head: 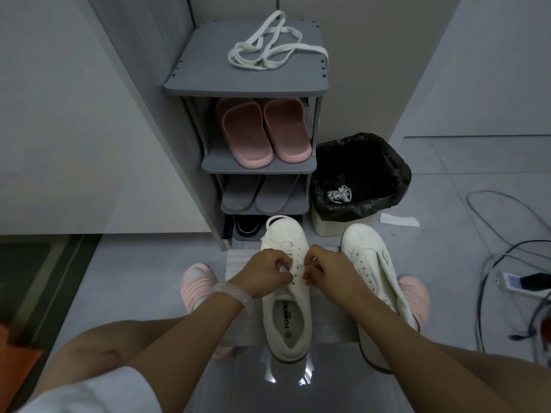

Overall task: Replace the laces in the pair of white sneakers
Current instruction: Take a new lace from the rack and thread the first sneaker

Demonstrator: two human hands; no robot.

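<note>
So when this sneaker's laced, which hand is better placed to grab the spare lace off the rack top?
Probably right: the right hand sits slightly nearer the spare lace, which trails toward the rack's right edge.

Left hand [265,271] and right hand [329,271] cover the middle eyelets of the nearer sneaker [286,296]; fingertip grip on the lace unreadable. Beside it, the second sneaker [372,269] has its heel hidden under the right forearm. Dark footwear [247,226] behind that toe: mostly shadowed. White scrap in bin [340,194]: too small to identify.
</note>
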